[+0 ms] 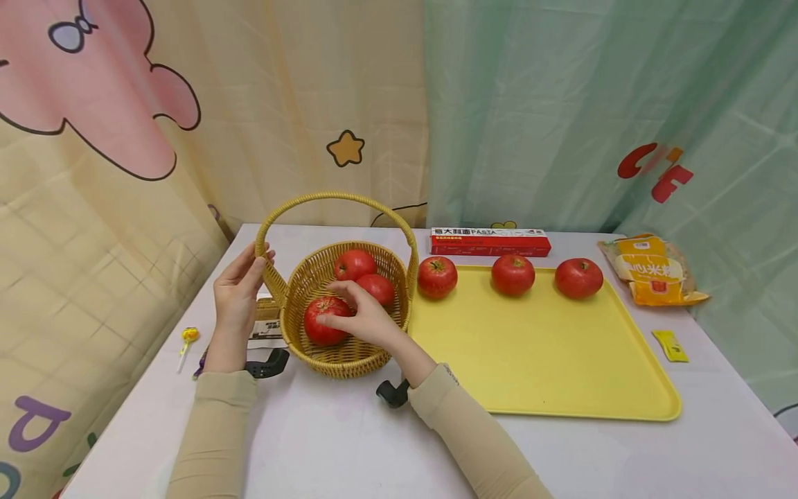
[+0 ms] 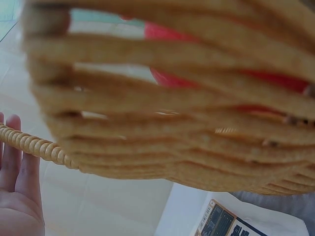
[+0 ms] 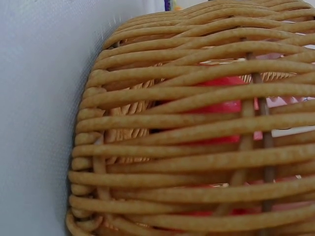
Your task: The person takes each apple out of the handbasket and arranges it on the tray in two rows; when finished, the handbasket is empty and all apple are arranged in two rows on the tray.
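The head view is bright and evenly lit, with soft light from above. Shadows are weak: only thin dark edges lie under the apples on the yellow tray (image 1: 542,353) and under the basket (image 1: 349,305). No strong glare shows. Toward 3 and 9 o'clock the table edges bend and the curtains look stretched. The left wrist view is heavily blurred, since the wicker is too close, and it looks a little pale. The right wrist view is sharper, softer toward 6 o'clock.
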Demonstrator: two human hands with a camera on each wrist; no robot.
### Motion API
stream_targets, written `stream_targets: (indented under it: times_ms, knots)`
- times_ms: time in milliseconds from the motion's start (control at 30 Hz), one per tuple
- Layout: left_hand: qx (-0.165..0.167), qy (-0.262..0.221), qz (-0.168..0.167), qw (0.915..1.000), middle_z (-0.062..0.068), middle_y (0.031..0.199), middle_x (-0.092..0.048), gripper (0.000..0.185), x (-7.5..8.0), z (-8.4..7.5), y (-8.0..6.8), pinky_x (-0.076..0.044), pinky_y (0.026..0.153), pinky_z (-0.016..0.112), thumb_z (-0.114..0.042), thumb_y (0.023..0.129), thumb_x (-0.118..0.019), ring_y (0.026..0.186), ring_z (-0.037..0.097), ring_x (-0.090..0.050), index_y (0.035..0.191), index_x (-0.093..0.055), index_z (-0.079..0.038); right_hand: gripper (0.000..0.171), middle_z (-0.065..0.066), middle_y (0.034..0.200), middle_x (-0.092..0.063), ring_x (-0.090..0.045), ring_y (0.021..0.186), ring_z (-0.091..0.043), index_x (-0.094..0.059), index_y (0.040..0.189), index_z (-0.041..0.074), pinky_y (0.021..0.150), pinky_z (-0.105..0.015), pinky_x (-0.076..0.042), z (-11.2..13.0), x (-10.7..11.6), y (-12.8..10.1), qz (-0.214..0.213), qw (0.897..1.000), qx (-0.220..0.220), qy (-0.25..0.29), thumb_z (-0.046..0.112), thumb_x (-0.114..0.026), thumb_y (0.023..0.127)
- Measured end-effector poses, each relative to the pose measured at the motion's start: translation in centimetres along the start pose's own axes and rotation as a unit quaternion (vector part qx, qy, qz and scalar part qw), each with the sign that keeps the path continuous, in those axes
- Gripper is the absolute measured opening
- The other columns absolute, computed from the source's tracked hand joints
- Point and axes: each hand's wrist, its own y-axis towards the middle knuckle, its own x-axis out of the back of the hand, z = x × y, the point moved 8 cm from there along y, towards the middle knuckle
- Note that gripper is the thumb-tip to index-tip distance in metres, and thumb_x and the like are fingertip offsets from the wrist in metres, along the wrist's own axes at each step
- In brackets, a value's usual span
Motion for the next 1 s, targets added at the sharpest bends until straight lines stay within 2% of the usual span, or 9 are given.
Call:
stream_targets:
  times_ms: [333, 733, 1000]
  knots:
    - [0.000, 0.001, 0.001, 1.0000, 0.007, 0.106, -0.069, 0.033, 0.00, 0.02, -0.05, -0.049, 0.090, 0.028, -0.001, 0.085, -0.064, 0.096, 0.019, -0.066, 0.118, -0.064, -0.002, 0.059, -0.001, 0.135, -0.050, -0.042, 0.129, -0.019, -0.049, 0.132, 0.018, 0.105, -0.037, -0.037, -0.73, -0.28, 0.21, 0.018, 1.000, -0.025, -0.008, 0.033, -0.074, 0.081]
    - [-0.008, 0.005, 0.005, 0.9999, 0.007, 0.106, -0.069, 0.033, -0.02, 0.09, -0.02, -0.049, 0.090, 0.028, -0.001, 0.085, -0.064, 0.095, 0.019, -0.066, 0.118, -0.064, -0.001, 0.055, 0.001, 0.128, -0.054, -0.048, 0.119, -0.017, -0.052, 0.130, 0.017, 0.097, -0.035, -0.044, -0.70, -0.41, 0.08, 0.028, 0.999, -0.021, -0.033, 0.031, -0.074, 0.081]
    - [-0.011, 0.000, 0.006, 0.9999, 0.008, 0.106, -0.069, 0.032, -0.04, 0.03, -0.04, -0.049, 0.090, 0.029, 0.001, 0.086, -0.063, 0.095, 0.019, -0.066, 0.118, -0.064, 0.000, 0.055, 0.004, 0.126, -0.054, -0.047, 0.119, -0.014, -0.054, 0.128, 0.017, 0.101, -0.034, -0.041, -0.52, -0.38, 0.06, 0.025, 0.998, -0.012, -0.050, 0.032, -0.076, 0.079]
